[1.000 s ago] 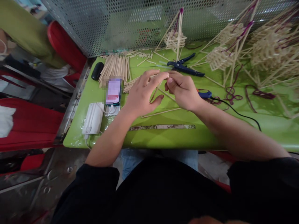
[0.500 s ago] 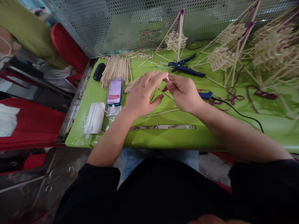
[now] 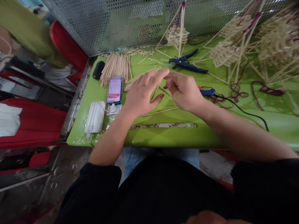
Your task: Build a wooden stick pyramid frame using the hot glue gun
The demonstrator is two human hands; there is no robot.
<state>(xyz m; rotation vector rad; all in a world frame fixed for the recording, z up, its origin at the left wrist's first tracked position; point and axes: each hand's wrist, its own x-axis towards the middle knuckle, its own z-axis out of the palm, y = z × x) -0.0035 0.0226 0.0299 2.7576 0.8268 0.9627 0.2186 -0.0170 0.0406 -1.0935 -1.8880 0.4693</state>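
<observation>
Head view, and both hands meet over the middle of the green worktop (image 3: 163,137). Left hand (image 3: 142,93) is spread, fingers stretched forward, fingertips touching a thin stick (image 3: 154,92) that slants up under its palm; the thumb curls below it. Right hand (image 3: 184,91) is curled, thumb and forefinger pinched together at the left fingertips, where the stick's top end sits; whether it grips that stick is hard to tell. Another long stick (image 3: 161,111) lies flat on the worktop just below the hands, and a strip (image 3: 163,125) lies nearer the edge. Left of the hands, a phone (image 3: 114,90) lies beside a white pack (image 3: 94,116), with a stick pile (image 3: 116,64) behind it and a black case (image 3: 98,69) at the far corner. Behind the hands lie blue cutters (image 3: 185,63). Just beside the right wrist rests a glue gun (image 3: 206,91) with its black cord trailing off right. Stick frames (image 3: 225,53) wound with purple cord stand at the far right, against the mesh wall (image 3: 116,25)
</observation>
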